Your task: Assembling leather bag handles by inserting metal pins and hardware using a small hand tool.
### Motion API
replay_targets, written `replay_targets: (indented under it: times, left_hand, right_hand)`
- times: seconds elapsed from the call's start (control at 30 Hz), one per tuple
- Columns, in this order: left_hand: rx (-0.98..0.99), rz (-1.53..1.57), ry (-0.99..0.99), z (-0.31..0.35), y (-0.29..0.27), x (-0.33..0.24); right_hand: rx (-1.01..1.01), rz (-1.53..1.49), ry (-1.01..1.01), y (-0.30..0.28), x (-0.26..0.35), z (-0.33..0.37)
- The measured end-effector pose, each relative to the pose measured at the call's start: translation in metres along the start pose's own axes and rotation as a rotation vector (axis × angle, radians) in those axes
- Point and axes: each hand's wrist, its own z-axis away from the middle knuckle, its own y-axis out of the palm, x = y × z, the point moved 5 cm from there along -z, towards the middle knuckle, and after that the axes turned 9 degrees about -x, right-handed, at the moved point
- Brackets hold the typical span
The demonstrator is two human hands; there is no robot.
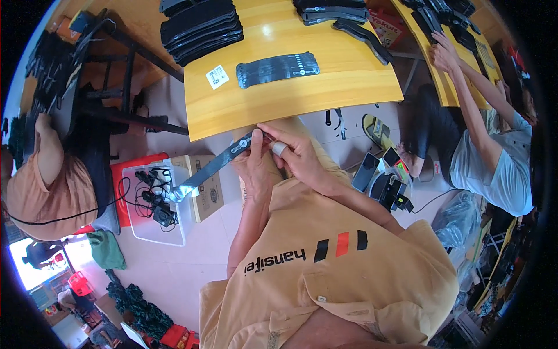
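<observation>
Just below the near edge of the table, a long black strip (pixel 216 167) with pale printing slants down to the left, its lower end shiny. My left hand (pixel 256 164) is closed on its upper end, the thumb pressed on top. My right hand (pixel 299 157), with a pale wrap round one finger, is closed at the same end, its fingertips meeting the left thumb; what lies between its fingers is partly hidden. On the wooden table (pixel 279 107) lies a flat black printed piece (pixel 278 70), beside a white label (pixel 217 77).
Stacks of black pieces (pixel 200 32) stand at the table's far left and far right (pixel 331 10). A clear bin (pixel 185 224) of cables and a cardboard box (pixel 208 189) sit on the floor at left. People work on both sides; a stool (pixel 381 186) holds devices at right.
</observation>
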Motion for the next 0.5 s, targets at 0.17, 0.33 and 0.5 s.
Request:
replay_targets:
  times: [0.17, 0.33, 0.5]
  left_hand:
    - [0.197, -0.244, -0.056, -0.008, 0.002, -0.012]
    - [0.441, -0.360, -0.194, -0.013, 0.002, -0.010]
    - [0.550, -0.370, -0.255, -0.020, -0.004, -0.001]
  right_hand:
    - [-0.121, 0.375, -0.537, -0.019, 0.020, -0.006]
    - [0.341, 0.382, 0.095, -0.030, 0.013, -0.010]
    - [0.328, 0.248, 0.224, -0.032, 0.003, -0.005]
